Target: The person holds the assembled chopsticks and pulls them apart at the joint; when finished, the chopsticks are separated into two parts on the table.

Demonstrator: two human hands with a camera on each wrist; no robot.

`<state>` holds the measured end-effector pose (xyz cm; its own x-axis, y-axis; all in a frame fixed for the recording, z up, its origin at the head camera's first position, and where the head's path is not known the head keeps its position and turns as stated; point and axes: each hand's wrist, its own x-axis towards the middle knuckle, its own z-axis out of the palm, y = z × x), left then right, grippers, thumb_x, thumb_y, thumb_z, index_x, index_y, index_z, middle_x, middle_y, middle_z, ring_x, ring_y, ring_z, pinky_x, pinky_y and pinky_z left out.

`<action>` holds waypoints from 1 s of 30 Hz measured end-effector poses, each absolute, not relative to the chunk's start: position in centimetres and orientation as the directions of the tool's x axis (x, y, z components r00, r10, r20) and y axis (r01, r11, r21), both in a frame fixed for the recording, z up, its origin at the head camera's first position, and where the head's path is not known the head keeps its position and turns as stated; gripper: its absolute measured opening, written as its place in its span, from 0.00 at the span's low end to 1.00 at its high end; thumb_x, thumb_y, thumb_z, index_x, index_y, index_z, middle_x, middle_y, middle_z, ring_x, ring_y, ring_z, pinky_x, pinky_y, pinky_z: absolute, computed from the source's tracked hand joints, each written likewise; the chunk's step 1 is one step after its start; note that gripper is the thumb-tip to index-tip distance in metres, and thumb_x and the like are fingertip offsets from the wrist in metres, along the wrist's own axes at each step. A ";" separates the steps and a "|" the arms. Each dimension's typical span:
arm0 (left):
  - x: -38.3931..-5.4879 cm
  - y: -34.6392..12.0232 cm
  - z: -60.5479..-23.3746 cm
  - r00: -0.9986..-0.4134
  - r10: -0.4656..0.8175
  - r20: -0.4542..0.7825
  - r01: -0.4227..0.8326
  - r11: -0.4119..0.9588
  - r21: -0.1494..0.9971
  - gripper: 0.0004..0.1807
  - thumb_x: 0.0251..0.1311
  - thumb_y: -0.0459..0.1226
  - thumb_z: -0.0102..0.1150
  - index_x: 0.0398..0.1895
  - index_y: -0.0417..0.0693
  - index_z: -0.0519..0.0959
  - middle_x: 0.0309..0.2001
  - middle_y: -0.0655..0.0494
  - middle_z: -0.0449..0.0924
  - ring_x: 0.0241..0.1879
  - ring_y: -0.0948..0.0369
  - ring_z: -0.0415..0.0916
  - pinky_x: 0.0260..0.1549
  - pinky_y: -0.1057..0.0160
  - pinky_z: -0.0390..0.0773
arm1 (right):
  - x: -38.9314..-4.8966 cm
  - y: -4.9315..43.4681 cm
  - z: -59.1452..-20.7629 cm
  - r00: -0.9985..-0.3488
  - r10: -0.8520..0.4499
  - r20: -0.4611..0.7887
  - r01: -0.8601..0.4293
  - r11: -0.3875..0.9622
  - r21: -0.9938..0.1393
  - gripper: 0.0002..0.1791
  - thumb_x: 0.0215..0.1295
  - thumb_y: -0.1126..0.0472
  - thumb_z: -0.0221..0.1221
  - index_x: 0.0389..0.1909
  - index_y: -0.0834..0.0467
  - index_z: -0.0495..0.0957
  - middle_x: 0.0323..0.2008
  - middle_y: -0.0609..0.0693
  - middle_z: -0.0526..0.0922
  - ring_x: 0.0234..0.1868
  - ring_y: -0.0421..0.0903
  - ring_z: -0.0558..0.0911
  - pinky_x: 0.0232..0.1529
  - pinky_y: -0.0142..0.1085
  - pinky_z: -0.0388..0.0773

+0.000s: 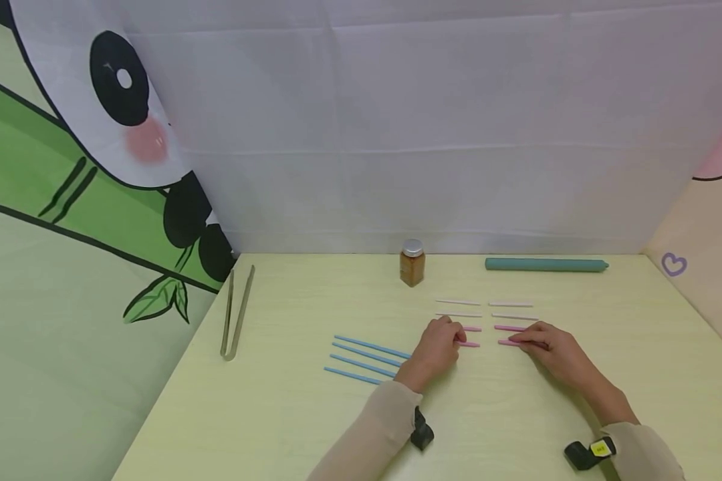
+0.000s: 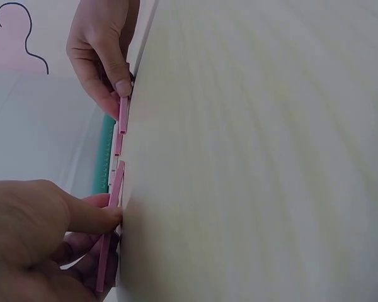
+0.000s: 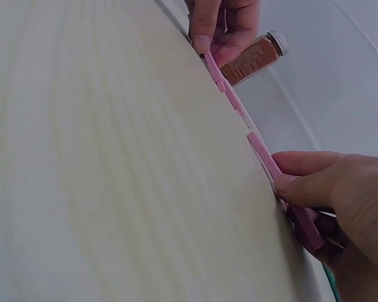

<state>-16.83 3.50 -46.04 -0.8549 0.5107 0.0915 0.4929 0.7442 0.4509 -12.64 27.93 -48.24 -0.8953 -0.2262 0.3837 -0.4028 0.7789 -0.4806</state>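
Note:
In the head view my left hand (image 1: 438, 349) pinches a thin pink stick (image 1: 470, 345) lying along the table, right of centre. Facing it, my right hand (image 1: 550, 349) pinches another pink stick (image 1: 508, 343) between thumb and fingers. The two held sticks point at each other with a small gap between their ends. Just behind each is a further pink stick, one at the left (image 1: 473, 329) and one at the right (image 1: 508, 328). Both wrist views show thumbs on the pink sticks close to the tabletop; the fingers partly cover them.
Thin white sticks (image 1: 511, 304) lie in two columns behind the pink ones. Several blue sticks (image 1: 367, 355) lie left of my left hand, partly hidden by it. At the back stand a brown jar (image 1: 412, 268) and a green cylinder (image 1: 544, 265); metal tongs (image 1: 241, 314) lie far left.

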 end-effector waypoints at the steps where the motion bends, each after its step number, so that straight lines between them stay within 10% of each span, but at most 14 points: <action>1: -16.8 3.5 -46.1 -0.857 0.507 0.092 0.489 0.743 0.457 0.05 0.60 0.31 0.59 0.33 0.50 0.82 0.31 0.60 0.74 0.35 0.65 0.69 0.41 0.73 0.71 | -12.6 27.9 -48.3 -0.892 -0.229 0.390 -0.408 0.778 -0.478 0.12 0.54 0.70 0.66 0.38 0.54 0.87 0.34 0.43 0.82 0.38 0.35 0.77 0.37 0.24 0.71; 30: -16.6 3.2 -45.9 -0.852 0.510 0.116 0.513 0.774 0.371 0.05 0.63 0.39 0.59 0.39 0.55 0.84 0.34 0.62 0.75 0.36 0.65 0.69 0.40 0.71 0.71 | -12.7 27.8 -48.3 -0.843 -0.269 0.465 -0.475 0.778 -0.411 0.14 0.52 0.73 0.66 0.40 0.58 0.86 0.34 0.47 0.80 0.33 0.37 0.73 0.33 0.28 0.70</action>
